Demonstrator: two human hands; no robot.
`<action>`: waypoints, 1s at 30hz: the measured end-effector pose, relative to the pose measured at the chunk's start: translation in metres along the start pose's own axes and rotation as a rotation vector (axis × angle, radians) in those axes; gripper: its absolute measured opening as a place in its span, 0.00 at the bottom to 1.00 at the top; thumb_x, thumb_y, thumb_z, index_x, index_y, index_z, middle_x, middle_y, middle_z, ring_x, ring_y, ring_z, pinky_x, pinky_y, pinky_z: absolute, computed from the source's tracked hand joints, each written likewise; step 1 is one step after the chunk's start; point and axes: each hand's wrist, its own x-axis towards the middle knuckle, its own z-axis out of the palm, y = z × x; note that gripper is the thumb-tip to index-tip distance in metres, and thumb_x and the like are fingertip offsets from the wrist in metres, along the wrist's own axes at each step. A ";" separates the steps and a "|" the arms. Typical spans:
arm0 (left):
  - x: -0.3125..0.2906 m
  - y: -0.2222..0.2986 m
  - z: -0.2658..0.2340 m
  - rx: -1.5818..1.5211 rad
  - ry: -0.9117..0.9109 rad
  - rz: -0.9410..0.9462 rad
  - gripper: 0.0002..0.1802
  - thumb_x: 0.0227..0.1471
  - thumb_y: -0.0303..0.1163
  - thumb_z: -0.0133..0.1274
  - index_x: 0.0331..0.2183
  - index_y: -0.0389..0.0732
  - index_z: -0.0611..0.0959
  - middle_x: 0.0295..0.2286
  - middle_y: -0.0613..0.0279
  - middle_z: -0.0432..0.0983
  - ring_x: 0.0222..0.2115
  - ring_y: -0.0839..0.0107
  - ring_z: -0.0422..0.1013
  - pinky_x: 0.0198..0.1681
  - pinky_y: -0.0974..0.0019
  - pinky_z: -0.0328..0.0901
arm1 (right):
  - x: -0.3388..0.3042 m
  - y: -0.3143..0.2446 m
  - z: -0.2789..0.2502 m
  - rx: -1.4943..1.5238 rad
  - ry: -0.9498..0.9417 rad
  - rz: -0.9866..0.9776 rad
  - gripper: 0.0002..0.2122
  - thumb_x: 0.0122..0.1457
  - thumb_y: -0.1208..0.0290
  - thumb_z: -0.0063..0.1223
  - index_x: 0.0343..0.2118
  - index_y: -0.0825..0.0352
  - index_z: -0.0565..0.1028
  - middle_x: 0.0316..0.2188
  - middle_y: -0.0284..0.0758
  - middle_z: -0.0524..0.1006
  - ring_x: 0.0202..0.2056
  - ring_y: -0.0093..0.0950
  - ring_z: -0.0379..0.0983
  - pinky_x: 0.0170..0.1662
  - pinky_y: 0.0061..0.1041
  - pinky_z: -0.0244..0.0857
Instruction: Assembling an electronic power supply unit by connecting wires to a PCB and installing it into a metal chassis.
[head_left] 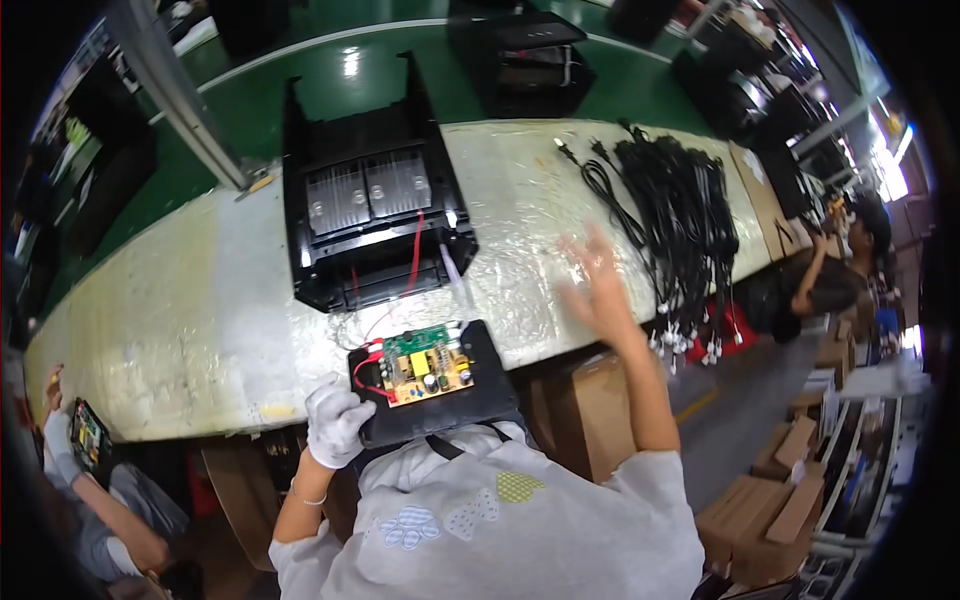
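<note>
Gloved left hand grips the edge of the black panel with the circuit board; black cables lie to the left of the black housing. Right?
Wrong side for the cables: the head view shows the black cables to the right of the black housing. The gloved left hand does grip the edge of the black panel with the circuit board.

The counter (515, 250) leaves passage between the black housing (385, 140), obstructing the left, and black cables (680, 200), obstructing the right.
</note>
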 end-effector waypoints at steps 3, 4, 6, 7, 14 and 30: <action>-0.004 -0.013 0.002 0.065 -0.262 0.130 0.24 0.24 0.25 0.64 0.33 0.41 0.77 0.37 0.59 0.68 0.43 0.57 0.67 0.51 0.46 0.62 | 0.010 0.091 -0.024 -0.450 0.303 0.113 0.16 0.53 0.79 0.53 0.46 0.72 0.70 0.60 0.57 0.57 0.61 0.54 0.53 0.61 0.43 0.52; -0.007 -0.014 0.004 0.011 -0.284 0.081 0.27 0.26 0.33 0.67 0.35 0.40 0.76 0.38 0.57 0.68 0.44 0.55 0.66 0.51 0.46 0.61 | 0.016 0.104 -0.031 -0.580 0.221 0.127 0.15 0.53 0.78 0.52 0.44 0.77 0.69 0.60 0.58 0.56 0.62 0.55 0.50 0.63 0.42 0.50; 0.001 -0.012 -0.001 -0.040 -0.301 0.038 0.32 0.28 0.40 0.70 0.37 0.39 0.76 0.40 0.55 0.68 0.44 0.53 0.66 0.52 0.46 0.60 | 0.024 0.132 -0.037 -0.694 0.103 0.153 0.14 0.54 0.77 0.52 0.42 0.79 0.69 0.60 0.59 0.56 0.63 0.55 0.48 0.63 0.42 0.49; 0.013 -0.004 -0.011 -0.071 -0.324 0.019 0.38 0.28 0.52 0.68 0.39 0.39 0.75 0.41 0.53 0.68 0.44 0.51 0.66 0.53 0.45 0.59 | 0.025 0.146 -0.036 -0.799 -0.022 0.184 0.14 0.54 0.77 0.51 0.41 0.81 0.68 0.60 0.60 0.55 0.63 0.55 0.47 0.64 0.41 0.48; 0.005 -0.001 -0.021 -0.237 -0.062 -0.088 0.40 0.44 0.63 0.55 0.44 0.37 0.72 0.44 0.48 0.70 0.44 0.48 0.66 0.50 0.48 0.61 | 0.017 0.096 -0.070 -0.581 0.308 0.117 0.12 0.60 0.75 0.49 0.41 0.78 0.64 0.42 0.60 0.69 0.42 0.55 0.69 0.43 0.42 0.65; 0.245 0.036 -0.010 -1.640 0.498 -0.438 0.24 0.63 0.47 0.43 0.42 0.33 0.77 0.40 0.49 0.75 0.40 0.62 0.72 0.46 0.64 0.67 | 0.038 -0.101 -0.008 1.015 -0.252 -0.042 0.29 0.66 0.50 0.37 0.58 0.73 0.57 0.53 0.50 0.70 0.55 0.39 0.67 0.59 0.37 0.59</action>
